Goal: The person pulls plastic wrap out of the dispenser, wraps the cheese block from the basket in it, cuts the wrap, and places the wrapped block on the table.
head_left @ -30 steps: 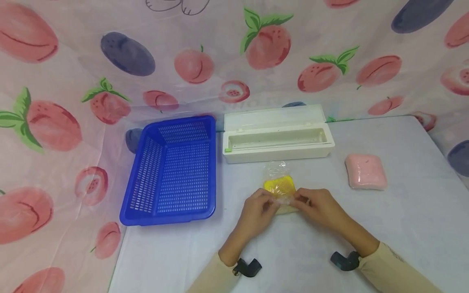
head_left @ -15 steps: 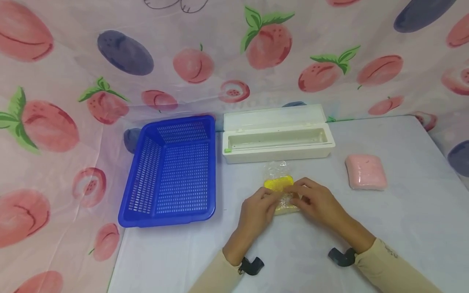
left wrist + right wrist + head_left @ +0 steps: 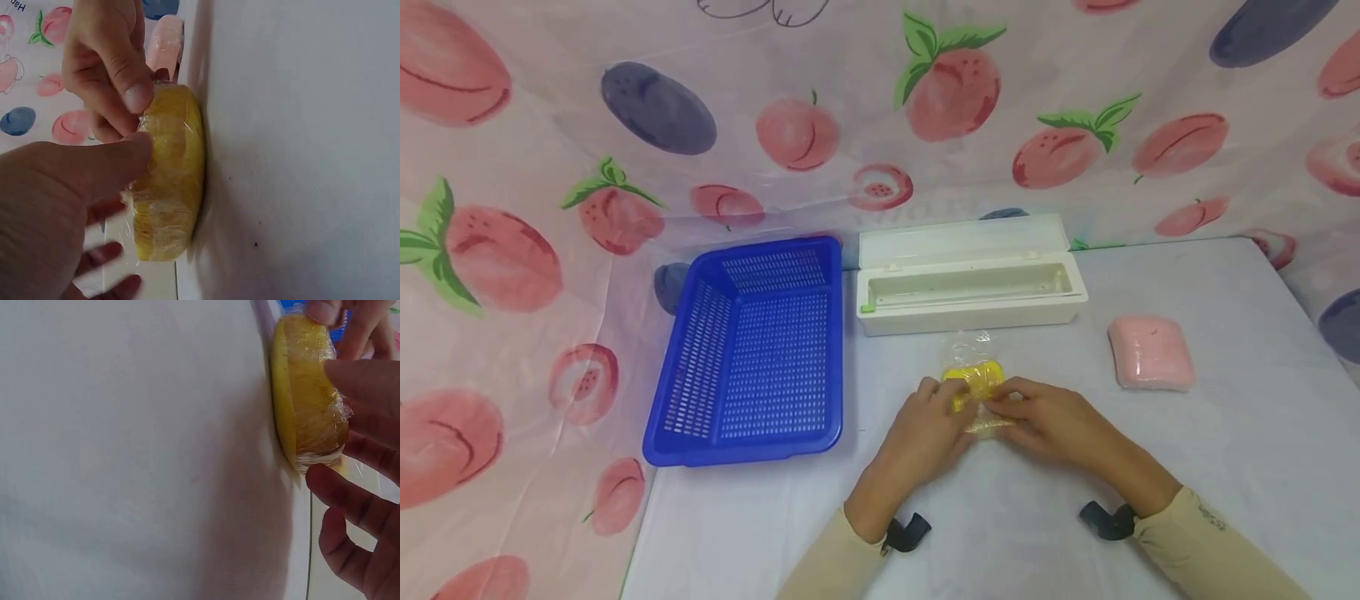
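A yellow rounded block (image 3: 974, 379) lies on the table in front of me, wrapped in clear plastic film. A loose flap of the film (image 3: 972, 346) spreads out beyond its far edge. My left hand (image 3: 921, 433) is over the block's left side; in the left wrist view its thumb (image 3: 119, 164) presses on the wrapped face while the other fingers spread loosely. At the right end, my right hand (image 3: 1060, 421) pinches at the film between thumb and fingertips. Seen from the right wrist, the block (image 3: 306, 394) has wrinkled film bunched along its side.
A white film dispenser box (image 3: 970, 318) stands behind the block, its clear lid (image 3: 962, 239) raised. To the left is a blue perforated basket (image 3: 655, 446). A pink square block (image 3: 1152, 353) in clear film sits at the right. Fruit-printed cloth (image 3: 955, 183) hangs behind the table.
Both hands have shifted slightly over the yellow block. The left fingers have moved across its top, and the right fingertips have come closer together at its right side. Basket, box and pink block stay put.
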`<state>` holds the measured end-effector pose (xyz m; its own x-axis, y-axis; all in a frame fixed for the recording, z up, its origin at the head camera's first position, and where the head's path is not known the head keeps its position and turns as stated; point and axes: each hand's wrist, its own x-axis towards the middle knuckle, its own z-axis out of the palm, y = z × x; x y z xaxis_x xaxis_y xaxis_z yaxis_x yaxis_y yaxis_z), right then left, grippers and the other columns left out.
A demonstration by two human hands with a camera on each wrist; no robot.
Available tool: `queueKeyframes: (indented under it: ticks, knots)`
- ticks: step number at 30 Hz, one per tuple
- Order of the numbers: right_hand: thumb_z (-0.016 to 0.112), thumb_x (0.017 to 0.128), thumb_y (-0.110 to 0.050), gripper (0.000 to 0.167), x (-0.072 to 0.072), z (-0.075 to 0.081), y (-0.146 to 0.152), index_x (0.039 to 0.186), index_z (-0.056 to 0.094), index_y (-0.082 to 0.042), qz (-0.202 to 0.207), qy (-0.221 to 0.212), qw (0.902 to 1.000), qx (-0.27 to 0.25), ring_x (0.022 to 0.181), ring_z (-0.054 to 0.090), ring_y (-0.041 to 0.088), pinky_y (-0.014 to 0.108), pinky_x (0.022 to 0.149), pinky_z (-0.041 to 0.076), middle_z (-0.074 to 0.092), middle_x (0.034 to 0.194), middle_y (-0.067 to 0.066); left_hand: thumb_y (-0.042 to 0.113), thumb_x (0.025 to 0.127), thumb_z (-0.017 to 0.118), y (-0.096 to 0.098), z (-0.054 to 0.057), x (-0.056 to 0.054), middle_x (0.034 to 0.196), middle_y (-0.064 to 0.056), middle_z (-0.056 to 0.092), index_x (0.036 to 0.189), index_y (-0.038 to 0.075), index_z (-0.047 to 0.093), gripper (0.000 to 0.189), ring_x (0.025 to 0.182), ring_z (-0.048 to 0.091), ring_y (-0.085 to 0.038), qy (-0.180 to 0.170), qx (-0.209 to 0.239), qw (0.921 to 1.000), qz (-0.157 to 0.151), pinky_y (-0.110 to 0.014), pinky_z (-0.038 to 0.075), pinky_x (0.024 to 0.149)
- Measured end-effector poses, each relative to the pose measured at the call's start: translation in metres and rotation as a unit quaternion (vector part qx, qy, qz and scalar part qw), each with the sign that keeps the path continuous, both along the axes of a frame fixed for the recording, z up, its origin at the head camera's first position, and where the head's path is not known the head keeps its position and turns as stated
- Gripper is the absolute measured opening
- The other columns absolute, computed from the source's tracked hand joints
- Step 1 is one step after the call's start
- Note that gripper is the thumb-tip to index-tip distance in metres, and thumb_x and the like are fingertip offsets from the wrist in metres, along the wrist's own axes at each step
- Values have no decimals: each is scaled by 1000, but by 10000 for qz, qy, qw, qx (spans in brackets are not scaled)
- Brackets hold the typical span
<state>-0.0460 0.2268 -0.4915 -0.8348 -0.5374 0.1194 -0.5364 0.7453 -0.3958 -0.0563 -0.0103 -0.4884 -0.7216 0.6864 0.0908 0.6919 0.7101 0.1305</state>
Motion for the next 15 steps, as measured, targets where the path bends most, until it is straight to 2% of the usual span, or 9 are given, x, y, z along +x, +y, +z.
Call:
queueKeyframes:
  ticks: [2, 5, 10, 12, 15]
  knots:
    - [82, 86, -23, 40, 0, 0, 2, 126, 75, -21, 51, -76, 10000, -15, 103, 69, 13, 38, 84, 60, 67, 121, -6, 36, 92, 77, -1, 4, 0, 144, 5, 56, 134, 33, 68, 43, 123, 52, -18, 83, -97, 9997, -201, -30, 50, 83]
    - [85, 83, -21, 43, 0, 1, 4, 124, 75, -18, 50, 126, 9998, -115, 100, 69, 12, 36, 82, 60, 67, 119, -6, 30, 89, 80, -3, 6, -2, 146, 9, 56, 136, 36, 66, 49, 132, 51, -15, 34, -130, 9992, -385, -30, 51, 83]
    - [89, 78, -23, 40, 2, 2, 6, 116, 79, -16, -136, 531, 9984, -144, 95, 68, 11, 34, 78, 60, 67, 112, -6, 20, 89, 80, -5, 4, -6, 144, 5, 60, 135, 28, 68, 48, 131, 57, -16, -215, 98, 9984, -522, -29, 54, 97]
    - [88, 79, -23, 39, 3, 1, 6, 117, 79, -18, -186, 439, 9988, -83, 93, 66, 10, 33, 76, 59, 65, 113, -6, 17, 89, 80, -5, 2, -7, 141, 3, 63, 132, 25, 70, 44, 129, 59, -16, -208, 254, 9978, -568, -27, 51, 103]
    - [85, 83, -22, 39, 3, 0, 6, 121, 77, -23, -237, 200, 9995, -7, 88, 63, 8, 31, 73, 57, 61, 115, -5, 16, 89, 79, -4, -1, -7, 136, 1, 65, 125, 22, 74, 37, 125, 61, -16, -156, 398, 9973, -593, -24, 49, 105]
